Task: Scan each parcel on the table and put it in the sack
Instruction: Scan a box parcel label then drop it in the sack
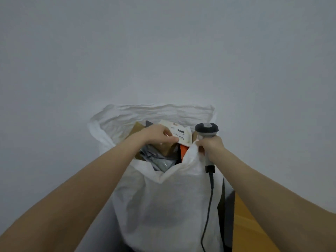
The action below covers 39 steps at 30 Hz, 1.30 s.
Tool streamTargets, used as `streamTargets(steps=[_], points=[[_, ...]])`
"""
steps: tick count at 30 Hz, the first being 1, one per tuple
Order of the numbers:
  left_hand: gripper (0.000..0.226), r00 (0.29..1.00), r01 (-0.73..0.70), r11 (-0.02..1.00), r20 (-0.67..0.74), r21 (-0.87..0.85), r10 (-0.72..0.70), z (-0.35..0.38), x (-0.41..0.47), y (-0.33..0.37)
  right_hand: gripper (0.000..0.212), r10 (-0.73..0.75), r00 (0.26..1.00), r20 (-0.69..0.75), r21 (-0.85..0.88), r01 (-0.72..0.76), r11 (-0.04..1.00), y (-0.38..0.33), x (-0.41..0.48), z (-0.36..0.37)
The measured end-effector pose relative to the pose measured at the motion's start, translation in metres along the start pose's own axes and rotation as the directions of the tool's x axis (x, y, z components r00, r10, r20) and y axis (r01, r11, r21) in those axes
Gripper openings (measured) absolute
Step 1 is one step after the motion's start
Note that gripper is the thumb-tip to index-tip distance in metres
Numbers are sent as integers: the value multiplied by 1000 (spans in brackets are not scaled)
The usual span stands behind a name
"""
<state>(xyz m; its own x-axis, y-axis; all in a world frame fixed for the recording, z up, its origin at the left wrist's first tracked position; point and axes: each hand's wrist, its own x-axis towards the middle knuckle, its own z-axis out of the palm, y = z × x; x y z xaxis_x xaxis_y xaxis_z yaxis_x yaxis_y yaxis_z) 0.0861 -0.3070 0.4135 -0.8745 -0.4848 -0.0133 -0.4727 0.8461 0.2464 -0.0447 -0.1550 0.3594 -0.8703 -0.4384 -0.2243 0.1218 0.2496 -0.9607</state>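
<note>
Parcel pinched in left hand, directly over open sack; probably drops straight down; right hand grips scanner.

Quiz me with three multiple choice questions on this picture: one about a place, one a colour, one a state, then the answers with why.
1. Where is the white labelled parcel?
A) on the floor
B) over the open mouth of the sack
C) on the table

2. What colour is the sack?
A) white
B) blue
C) black

3. What is the right hand doing?
A) hanging idle
B) gripping the scanner
C) pressing the wall

Answers: 1 B, the left hand holds it above the opening; 2 A, its fabric is white throughout; 3 B, its fingers curl round the scanner's handle.
</note>
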Motion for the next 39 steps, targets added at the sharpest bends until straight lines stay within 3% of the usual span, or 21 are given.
streamTargets(steps=[4, 8, 10, 12, 14, 19, 23, 27, 32, 39], points=[[65, 991, -6, 993, 135, -121, 23, -5, -44, -14, 20, -86, 993, -83, 34, 89, 995, -30, -1, 3], [83, 969, 25, 999, 245, -28, -18, -11, -73, -37, 13, -121, 977, -173, 17, 126, 992, -54, 4, -6], [67, 983, -24, 997, 182, 76, 10, -5, -79, -43, 7, -108, 975, -195, -19, 106, 994, -49, 3, -5], [32, 999, -50, 985, 28, 168, 46, -6, -79, -43, 8, -95, 974, -206, -15, 94, 995, -44, 2, -4], [18, 988, -39, 965, -136, 261, 77, -19, -80, -42, 10, -93, 970, -223, 16, 99, 995, -42, 0, -7], [14, 972, -50, 989, -220, 142, 80, -31, -80, -54, 15, -118, 952, -281, 15, 127, 992, -42, -3, -21], [12, 994, -21, 976, -101, 215, 44, -32, -74, -54, 11, -84, 962, -261, 32, 95, 995, -34, -11, -21], [15, 1000, 4, 1000, 9, 16, -4, -36, -63, -36, 18, -69, 975, -212, 198, 112, 974, -23, -20, -27], [33, 947, -128, 992, -297, -10, 119, -23, -38, 31, 20, -30, 966, -256, 335, 117, 935, -8, -36, -47], [33, 864, -349, 935, -363, 64, 348, 40, -19, 126, 20, 115, 966, -231, 453, 2, 891, 30, -60, -86]])
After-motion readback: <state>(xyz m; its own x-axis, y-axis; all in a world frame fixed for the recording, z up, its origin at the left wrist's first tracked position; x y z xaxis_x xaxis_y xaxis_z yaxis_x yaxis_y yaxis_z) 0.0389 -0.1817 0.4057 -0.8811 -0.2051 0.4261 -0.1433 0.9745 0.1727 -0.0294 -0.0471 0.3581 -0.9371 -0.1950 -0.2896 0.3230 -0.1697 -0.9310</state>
